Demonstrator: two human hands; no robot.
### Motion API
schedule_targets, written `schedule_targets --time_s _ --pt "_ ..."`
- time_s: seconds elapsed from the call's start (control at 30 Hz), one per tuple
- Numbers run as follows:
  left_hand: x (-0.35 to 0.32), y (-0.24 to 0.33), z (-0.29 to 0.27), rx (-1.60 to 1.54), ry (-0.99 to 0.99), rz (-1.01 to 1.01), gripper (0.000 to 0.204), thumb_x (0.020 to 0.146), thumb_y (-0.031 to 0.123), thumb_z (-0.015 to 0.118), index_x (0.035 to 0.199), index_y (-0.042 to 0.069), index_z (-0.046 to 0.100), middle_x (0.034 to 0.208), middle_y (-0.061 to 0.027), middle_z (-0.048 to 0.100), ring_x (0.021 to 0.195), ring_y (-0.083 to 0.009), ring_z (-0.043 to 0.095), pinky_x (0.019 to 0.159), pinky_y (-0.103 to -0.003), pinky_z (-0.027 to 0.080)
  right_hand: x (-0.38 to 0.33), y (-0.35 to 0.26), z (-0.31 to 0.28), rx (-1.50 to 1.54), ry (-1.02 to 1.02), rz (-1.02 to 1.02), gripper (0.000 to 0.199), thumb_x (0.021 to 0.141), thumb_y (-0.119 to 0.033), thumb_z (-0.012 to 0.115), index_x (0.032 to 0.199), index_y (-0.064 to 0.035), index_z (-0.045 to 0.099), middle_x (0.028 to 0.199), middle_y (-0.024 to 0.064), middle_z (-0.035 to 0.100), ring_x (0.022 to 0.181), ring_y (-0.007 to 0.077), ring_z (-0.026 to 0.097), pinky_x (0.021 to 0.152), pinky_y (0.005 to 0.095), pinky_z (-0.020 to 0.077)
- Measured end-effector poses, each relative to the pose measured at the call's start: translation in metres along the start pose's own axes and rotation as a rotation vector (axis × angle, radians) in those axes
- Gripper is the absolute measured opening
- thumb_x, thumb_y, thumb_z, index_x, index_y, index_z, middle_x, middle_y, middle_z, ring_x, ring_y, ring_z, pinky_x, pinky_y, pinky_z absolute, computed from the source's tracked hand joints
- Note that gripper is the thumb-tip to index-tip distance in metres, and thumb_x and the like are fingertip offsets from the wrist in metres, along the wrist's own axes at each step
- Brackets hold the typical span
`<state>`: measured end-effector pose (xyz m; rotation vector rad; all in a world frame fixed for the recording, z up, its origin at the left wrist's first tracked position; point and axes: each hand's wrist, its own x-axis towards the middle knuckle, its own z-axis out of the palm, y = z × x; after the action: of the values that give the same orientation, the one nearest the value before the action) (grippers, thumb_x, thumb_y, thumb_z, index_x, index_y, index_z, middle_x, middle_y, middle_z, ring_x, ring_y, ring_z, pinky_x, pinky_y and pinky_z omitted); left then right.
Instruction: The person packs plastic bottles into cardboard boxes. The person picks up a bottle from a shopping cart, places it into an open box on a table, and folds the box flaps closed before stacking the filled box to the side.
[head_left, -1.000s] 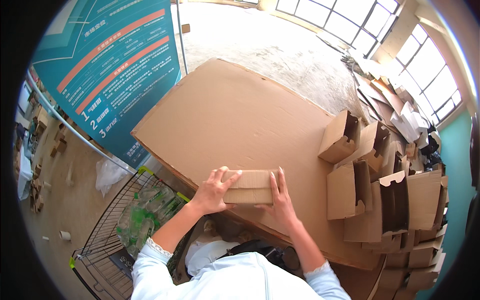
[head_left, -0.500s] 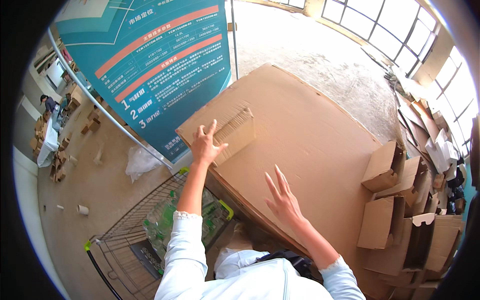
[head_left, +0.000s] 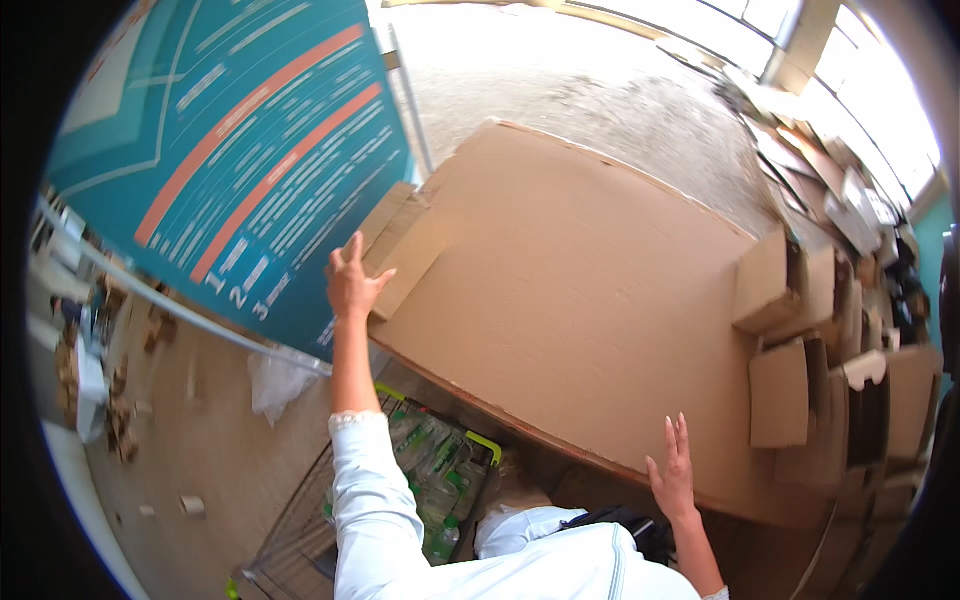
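Observation:
A small closed cardboard box [head_left: 408, 262] lies at the left end of a large cardboard-topped surface [head_left: 570, 270]. My left hand [head_left: 354, 287] is at the near left side of this box, fingers spread and thumb stretched out along it. The fingertips seem to rest against the box without wrapping round it. Over the near edge of the surface, on the right, my right hand [head_left: 675, 480] is raised with its fingers stretched and nothing in it.
Several open cardboard boxes [head_left: 778, 392] are stacked at the right end. A teal printed banner [head_left: 270, 150] on a metal frame stands at the left. Below my left arm is a wire cart [head_left: 300, 520] holding green-capped plastic bottles [head_left: 440, 485]. Flattened cardboard lies at the far right.
The small box has moved left, to the surface's left edge, with my left hand beside it. My right hand has drawn back to the right and nearer. The view has shifted.

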<state>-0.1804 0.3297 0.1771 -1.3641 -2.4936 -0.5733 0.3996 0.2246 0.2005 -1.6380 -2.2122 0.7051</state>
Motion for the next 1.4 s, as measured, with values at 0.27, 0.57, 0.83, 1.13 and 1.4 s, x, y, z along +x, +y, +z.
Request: schedule_targets --time_s 0.27,0.57,0.83,1.13,1.4 --pt "0.016 -0.061 0.051 0.474 -0.062 0.222 0.092 0.078 0.052 0.074 0.147 0.005 0.035 0.149 -0.0193 0.039 0.135 -0.0405 0.038 0.113 -0.054 0.028 -0.032 0.021 -0.015 -0.028 0.121 0.071 0.070 0.086 -0.010 0.066 0.148 -0.0068 0.034 0.153 0.0243 0.025 0.140 0.0410 0.031 0.113 0.0442 0.0347" --pt "-0.127 0.275 0.013 -0.389 -0.189 0.606 0.063 0.079 0.019 0.078 0.135 0.004 0.053 0.143 -0.0192 0.048 0.136 -0.0349 0.040 0.112 -0.048 0.032 -0.107 0.108 -0.059 0.049 0.399 0.246 0.066 0.087 -0.011 0.065 0.146 -0.0056 0.036 0.151 0.0218 0.031 0.136 0.0400 0.037 0.110 0.0440 0.0379" --pt "-0.281 0.588 -0.085 -0.873 -0.596 1.265 0.069 0.073 0.000 0.075 0.137 0.008 0.049 0.150 -0.0142 0.037 0.105 -0.0300 0.064 0.080 -0.037 0.057 -0.126 0.166 -0.086 0.140 0.468 0.232 0.063 0.087 -0.010 0.064 0.144 -0.0052 0.039 0.148 0.0203 0.038 0.132 0.0391 0.043 0.106 0.0426 0.0407" --pt "-0.295 0.558 -0.050 -0.442 -0.461 1.221 0.012 0.075 0.003 0.067 0.083 0.003 0.058 0.090 -0.0118 0.058 0.078 -0.0316 0.064 0.069 -0.042 0.053 -0.133 0.187 -0.102 0.246 0.455 0.148 0.059 0.085 -0.005 0.066 0.140 -0.0051 0.045 0.146 0.0187 0.043 0.132 0.0371 0.045 0.108 0.0404 0.0393" --pt "-0.315 0.419 -0.108 -0.354 -0.234 0.834 0.017 0.078 0.007 0.060 0.094 0.004 0.065 0.100 -0.0108 0.065 0.077 -0.0261 0.066 0.068 -0.037 0.053 -0.058 0.123 -0.131 0.115 0.199 -0.479 0.070 0.079 -0.013 0.074 0.141 -0.0036 0.043 0.149 0.0163 0.040 0.137 0.0346 0.039 0.112 0.0459 0.0337"
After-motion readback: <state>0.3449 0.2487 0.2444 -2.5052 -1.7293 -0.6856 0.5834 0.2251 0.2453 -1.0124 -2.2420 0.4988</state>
